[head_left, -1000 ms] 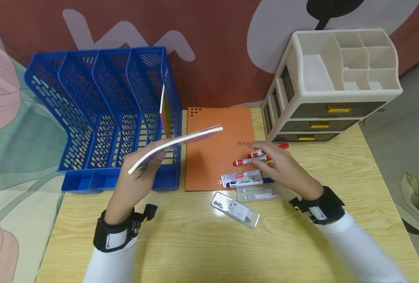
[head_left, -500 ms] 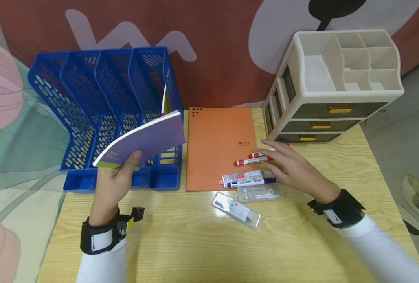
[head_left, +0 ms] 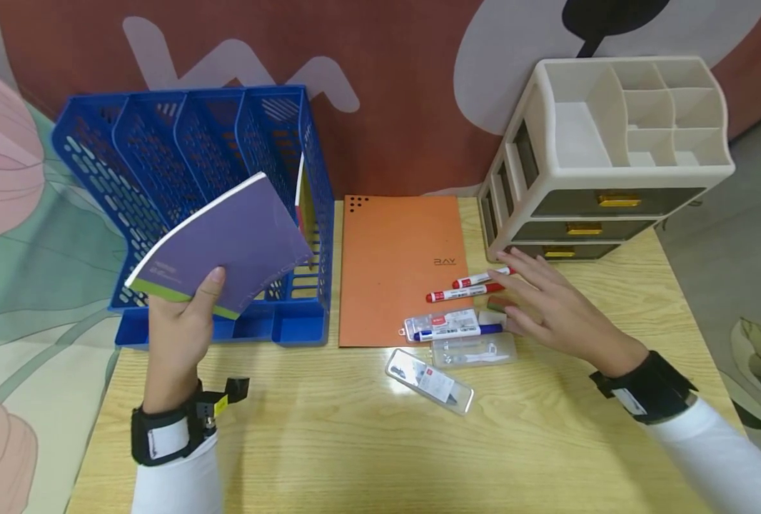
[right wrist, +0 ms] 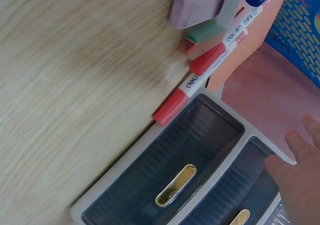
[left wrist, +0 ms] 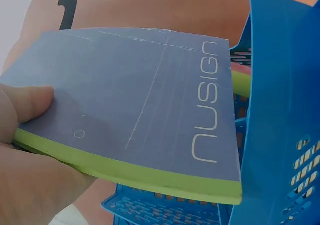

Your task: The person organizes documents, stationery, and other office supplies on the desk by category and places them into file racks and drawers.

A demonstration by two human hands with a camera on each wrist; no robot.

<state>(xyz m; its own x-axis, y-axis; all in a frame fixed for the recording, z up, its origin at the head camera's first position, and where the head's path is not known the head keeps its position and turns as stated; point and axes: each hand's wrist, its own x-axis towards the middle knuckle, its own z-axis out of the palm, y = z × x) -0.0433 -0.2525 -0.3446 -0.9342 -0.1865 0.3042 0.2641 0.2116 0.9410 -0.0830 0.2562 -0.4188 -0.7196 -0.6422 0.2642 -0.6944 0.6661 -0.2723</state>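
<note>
My left hand (head_left: pixel 181 328) grips a purple notebook (head_left: pixel 226 243) with a green strip along its lower edge, thumb on the cover. The notebook is held tilted in front of the blue file rack (head_left: pixel 300 328); "nusign" is legible on its cover in the left wrist view. A thin book (head_left: pixel 300 196) stands in the rack's rightmost slot. Over the table's right side, my right hand (head_left: pixel 567 318) has its fingers spread, holding nothing. Near its fingertips lie two red markers (head_left: pixel 464 293) and a green-and-red eraser (head_left: pixel 499 304); whether the thumb touches the eraser I cannot tell.
An orange folder (head_left: pixel 387 264) lies between the rack and a white drawer organizer (head_left: pixel 612 175). A blue marker (head_left: pixel 454 333), clear cases and a slim clear box (head_left: pixel 430 382) lie at its front. In the right wrist view, a pale purple block (right wrist: pixel 197 9) sits beside the eraser.
My left hand has moved left and turned the notebook from edge-on so its purple cover shows. My right hand has drawn back to the right from the markers, uncovering the eraser.
</note>
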